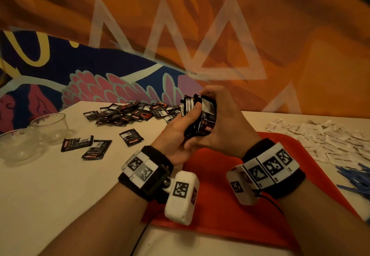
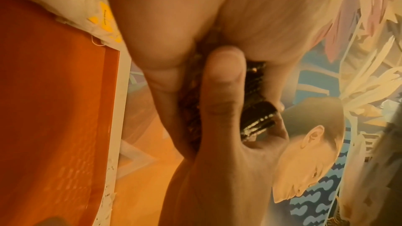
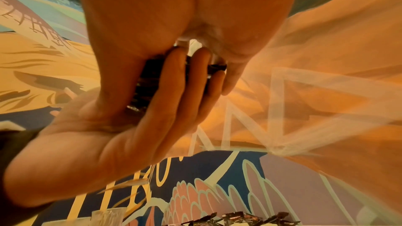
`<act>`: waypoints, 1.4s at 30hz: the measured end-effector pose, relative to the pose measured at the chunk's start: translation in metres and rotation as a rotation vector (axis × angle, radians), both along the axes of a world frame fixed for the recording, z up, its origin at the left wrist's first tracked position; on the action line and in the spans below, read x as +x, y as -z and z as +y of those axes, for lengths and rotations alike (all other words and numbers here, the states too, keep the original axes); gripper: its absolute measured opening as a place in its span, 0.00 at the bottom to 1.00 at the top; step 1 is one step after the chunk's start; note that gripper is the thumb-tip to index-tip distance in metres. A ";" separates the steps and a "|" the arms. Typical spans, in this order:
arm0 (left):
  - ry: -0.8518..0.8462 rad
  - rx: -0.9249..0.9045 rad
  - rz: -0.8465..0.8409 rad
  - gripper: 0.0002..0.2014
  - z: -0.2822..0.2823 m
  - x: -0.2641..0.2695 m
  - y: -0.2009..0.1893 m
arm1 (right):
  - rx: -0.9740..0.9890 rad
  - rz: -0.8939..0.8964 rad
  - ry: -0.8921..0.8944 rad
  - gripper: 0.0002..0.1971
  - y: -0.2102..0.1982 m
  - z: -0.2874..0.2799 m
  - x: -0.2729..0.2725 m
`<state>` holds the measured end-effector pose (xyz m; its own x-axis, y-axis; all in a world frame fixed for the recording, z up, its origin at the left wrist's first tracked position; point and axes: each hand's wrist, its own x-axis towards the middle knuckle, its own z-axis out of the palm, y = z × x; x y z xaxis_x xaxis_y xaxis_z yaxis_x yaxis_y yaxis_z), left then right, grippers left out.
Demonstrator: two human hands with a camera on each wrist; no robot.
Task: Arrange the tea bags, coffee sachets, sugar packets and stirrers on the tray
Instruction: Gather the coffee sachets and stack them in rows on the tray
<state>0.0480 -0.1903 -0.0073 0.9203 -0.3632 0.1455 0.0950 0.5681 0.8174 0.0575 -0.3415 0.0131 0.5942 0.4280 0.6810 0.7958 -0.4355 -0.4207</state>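
Together, both hands (image 1: 202,133) clasp stacked coffee sachets (image 1: 202,115).

Black coffee sachets (image 1: 128,113) with red lettering and white barcode panels, heaped on cream table (image 1: 60,195); red-orange tray (image 1: 220,205); white sugar packets (image 1: 320,137); blue stirrers (image 1: 356,181); clear glass bowls (image 1: 50,125); black wristbands (image 1: 158,155) bearing white blocks with black square markers; orange wall mural (image 1: 260,25) with pale triangles, navy ground, pink feathers

Both forearms reach forward, the left hand (image 1: 176,135) and right hand (image 1: 224,127) raised together, fingers curled, clasping.
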 end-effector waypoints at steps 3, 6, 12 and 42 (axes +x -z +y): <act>0.027 -0.005 0.008 0.31 0.002 0.001 0.000 | -0.012 0.023 0.007 0.50 0.000 0.001 -0.002; 0.044 0.024 -0.021 0.41 0.004 0.001 0.001 | -0.053 0.067 -0.014 0.53 -0.002 0.001 -0.002; 0.029 0.112 -0.042 0.44 -0.005 0.000 0.006 | -0.235 0.034 0.047 0.40 -0.001 -0.002 0.000; -0.132 0.156 0.015 0.23 0.011 0.004 0.001 | 0.289 0.539 -0.011 0.12 -0.001 -0.011 0.013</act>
